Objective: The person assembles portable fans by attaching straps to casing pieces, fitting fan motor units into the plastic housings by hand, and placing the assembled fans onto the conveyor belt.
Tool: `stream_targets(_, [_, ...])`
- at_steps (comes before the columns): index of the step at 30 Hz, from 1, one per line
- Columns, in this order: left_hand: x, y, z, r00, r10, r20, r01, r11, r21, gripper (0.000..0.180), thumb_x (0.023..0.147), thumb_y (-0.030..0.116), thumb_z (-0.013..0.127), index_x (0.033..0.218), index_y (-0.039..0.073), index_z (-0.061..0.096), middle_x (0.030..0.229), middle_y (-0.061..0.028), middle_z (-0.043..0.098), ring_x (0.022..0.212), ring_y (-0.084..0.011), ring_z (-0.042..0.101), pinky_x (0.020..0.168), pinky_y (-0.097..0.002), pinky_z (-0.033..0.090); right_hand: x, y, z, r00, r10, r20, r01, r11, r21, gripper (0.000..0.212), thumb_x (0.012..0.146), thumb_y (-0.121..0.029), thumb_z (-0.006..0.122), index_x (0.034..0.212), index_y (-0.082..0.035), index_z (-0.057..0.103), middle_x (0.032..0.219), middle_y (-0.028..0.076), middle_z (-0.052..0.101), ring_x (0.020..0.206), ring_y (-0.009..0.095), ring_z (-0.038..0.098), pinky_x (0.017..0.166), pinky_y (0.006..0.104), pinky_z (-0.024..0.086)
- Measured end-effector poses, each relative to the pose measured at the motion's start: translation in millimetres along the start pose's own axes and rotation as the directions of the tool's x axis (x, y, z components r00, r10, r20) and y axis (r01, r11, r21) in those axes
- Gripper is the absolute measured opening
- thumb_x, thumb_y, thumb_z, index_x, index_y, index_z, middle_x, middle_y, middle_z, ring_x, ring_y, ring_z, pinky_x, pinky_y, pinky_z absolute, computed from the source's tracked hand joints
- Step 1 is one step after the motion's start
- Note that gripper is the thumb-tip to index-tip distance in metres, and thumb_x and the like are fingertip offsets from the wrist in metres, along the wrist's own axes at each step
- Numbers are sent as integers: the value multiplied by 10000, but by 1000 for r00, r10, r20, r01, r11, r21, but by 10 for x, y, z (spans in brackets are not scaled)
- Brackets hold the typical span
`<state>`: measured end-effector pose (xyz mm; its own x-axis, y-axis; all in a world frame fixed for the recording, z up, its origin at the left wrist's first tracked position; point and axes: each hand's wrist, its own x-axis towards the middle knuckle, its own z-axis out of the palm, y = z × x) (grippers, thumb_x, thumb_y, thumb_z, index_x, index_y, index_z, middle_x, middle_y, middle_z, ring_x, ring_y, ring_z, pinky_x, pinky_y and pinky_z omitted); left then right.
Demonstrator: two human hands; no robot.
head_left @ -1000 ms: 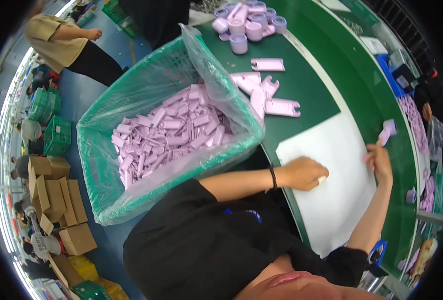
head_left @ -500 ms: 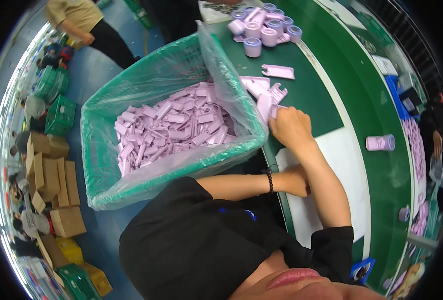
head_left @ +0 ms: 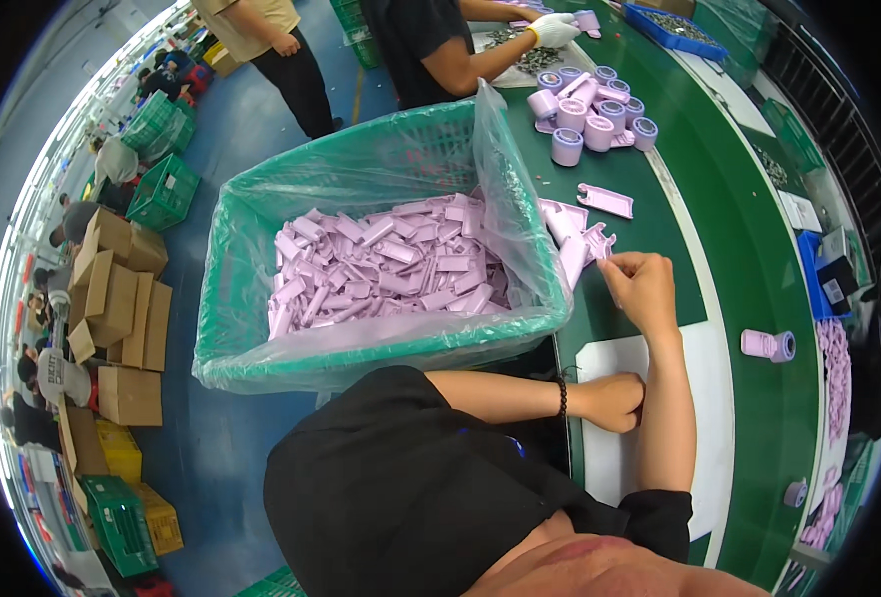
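My right hand (head_left: 643, 291) is closed in a pinch at the end of a small pink plastic part (head_left: 599, 242) with a forked end. That part lies against several longer pink plastic covers (head_left: 569, 231) beside the bin's rim. Another pink cover (head_left: 606, 201) lies apart, a little farther off. My left hand (head_left: 609, 401), a dark beaded bracelet at its wrist, rests curled over a white sheet (head_left: 704, 398) on the green table. Its fingers are tucked out of sight, partly behind my right forearm, so any thing inside is hidden.
A green crate (head_left: 381, 358) lined with clear plastic holds many pink parts, left of the table. Pink cylindrical assemblies (head_left: 599, 124) are heaped at the far end. A co-worker's white-gloved hand (head_left: 554, 31) is beyond them. One pink assembly (head_left: 767, 345) lies to the right.
My right hand has drawn back slightly from the loose covers, its fingertips now pinched at the forked part. My left hand stays curled on the white sheet. The view has shifted, showing more of the co-worker.
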<state>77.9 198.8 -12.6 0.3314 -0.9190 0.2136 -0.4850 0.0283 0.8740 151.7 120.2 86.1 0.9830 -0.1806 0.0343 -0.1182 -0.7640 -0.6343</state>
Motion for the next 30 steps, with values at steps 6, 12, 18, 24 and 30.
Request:
stream_targets(6, [12, -50, 40, 998, 19, -58, -20, 1000, -15, 130, 709, 75, 552, 694, -30, 627, 730, -169, 681, 588, -381, 572, 569, -405, 459, 102, 186, 135, 983, -167, 83, 179, 969, -173, 167, 788, -181, 703, 829, -25, 749, 643, 103, 667, 532, 284, 570, 531, 346, 463])
stream_targets(12, [30, 96, 17, 999, 29, -19, -29, 999, 30, 165, 721, 57, 537, 777, -44, 655, 723, -167, 677, 606, -367, 591, 552, -394, 458, 384, -252, -454, 985, 56, -160, 94, 606, 790, 261, 884, -276, 711, 942, -23, 742, 528, -34, 493, 464, 43, 407, 418, 187, 313])
stream_targets(18, [24, 50, -58, 997, -78, -28, 67, 956, -285, 244, 813, 78, 522, 978, -23, 670, 703, -146, 662, 628, -298, 629, 539, -345, 475, -22, -338, -670, 975, -119, -189, 221, 625, 749, 226, 897, -231, 691, 950, -15, 730, 549, -26, 505, 455, 40, 402, 426, 169, 301])
stream_targets(24, [108, 208, -378, 945, -325, 11, 81, 203, -976, 270, 908, 42, 460, 1109, 9, 636, 790, -115, 646, 641, -198, 639, 491, -262, 480, -884, 454, -394, 960, 91, -263, 74, 827, 558, 154, 897, -145, 626, 840, -6, 660, 605, 21, 575, 509, 81, 451, 481, 218, 367])
stream_targets(30, [7, -51, -205, 937, -345, -55, 196, 647, -737, 212, 962, 57, 478, 1082, -1, 643, 812, -100, 669, 628, -169, 648, 479, -233, 476, -1445, 736, -245, 938, 52, -343, 7, 986, 167, 147, 906, -97, 583, 839, 30, 615, 605, 37, 566, 540, 109, 476, 514, 264, 401])
